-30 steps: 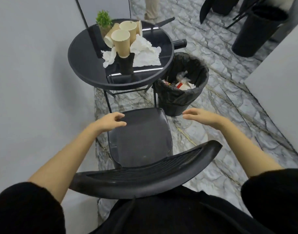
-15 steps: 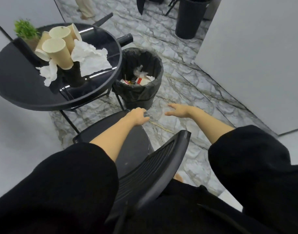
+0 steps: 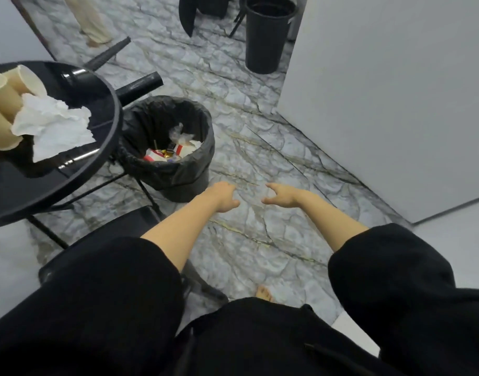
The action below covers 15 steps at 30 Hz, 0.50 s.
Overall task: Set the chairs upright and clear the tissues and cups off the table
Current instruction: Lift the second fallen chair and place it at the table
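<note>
While the cups (image 3: 2, 109) and tissues (image 3: 53, 123) remained on the table (image 3: 70, 169) left of the bin (image 3: 167, 147), both hands, left hand (image 3: 223, 196) and right hand (image 3: 283, 196), had been lifted off the chair (image 3: 118, 226), fingers released and empty, right of the bin.

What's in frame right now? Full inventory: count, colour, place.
paper cups: at least three, tan, left edge of table, partly cut off
tissue: one crumpled pile, white, on table beside cups
table: one, round, black, left
lined bin: one, black bag, holding rubbish, right of table
tall bin: one, black, top centre
chair seat: one, black, below table, partly hidden
left hand: empty, over floor
right hand: empty, over floor
</note>
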Each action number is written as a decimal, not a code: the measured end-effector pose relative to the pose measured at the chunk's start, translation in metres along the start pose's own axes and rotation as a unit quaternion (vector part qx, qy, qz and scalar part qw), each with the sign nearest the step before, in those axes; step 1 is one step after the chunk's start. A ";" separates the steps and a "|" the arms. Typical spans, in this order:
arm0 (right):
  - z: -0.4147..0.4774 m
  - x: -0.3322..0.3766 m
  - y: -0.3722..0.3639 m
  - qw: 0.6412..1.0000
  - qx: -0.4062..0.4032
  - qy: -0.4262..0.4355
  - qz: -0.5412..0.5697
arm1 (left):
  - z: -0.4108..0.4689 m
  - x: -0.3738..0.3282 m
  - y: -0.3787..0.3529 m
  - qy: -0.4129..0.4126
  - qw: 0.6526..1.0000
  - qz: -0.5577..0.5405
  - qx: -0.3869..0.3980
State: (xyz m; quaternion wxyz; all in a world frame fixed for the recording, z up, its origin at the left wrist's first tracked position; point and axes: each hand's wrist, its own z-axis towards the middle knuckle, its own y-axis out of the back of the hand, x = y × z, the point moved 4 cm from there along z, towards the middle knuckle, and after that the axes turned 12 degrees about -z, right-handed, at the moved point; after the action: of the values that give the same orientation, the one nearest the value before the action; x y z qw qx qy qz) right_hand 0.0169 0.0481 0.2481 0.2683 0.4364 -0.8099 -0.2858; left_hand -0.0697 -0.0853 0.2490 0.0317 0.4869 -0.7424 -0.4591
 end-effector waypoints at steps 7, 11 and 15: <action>0.025 -0.109 0.046 1.000 -0.022 -0.005 0.008 | 0.080 -0.089 0.004 -0.001 1.000 -0.023 0.015; 0.035 -0.133 0.058 0.999 -0.034 0.000 0.027 | 0.109 -0.110 0.009 -0.014 1.000 -0.021 0.017; 0.063 -0.162 0.080 0.999 -0.023 -0.005 0.029 | 0.149 -0.128 0.023 -0.019 0.999 -0.040 0.015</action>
State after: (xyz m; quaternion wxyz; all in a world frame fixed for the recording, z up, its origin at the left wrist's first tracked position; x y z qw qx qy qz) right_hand 0.0065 0.2386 0.2299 0.2827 0.4048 -0.8168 -0.2984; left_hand -0.0920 0.1106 0.2307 -0.0085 0.5077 -0.7295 -0.4583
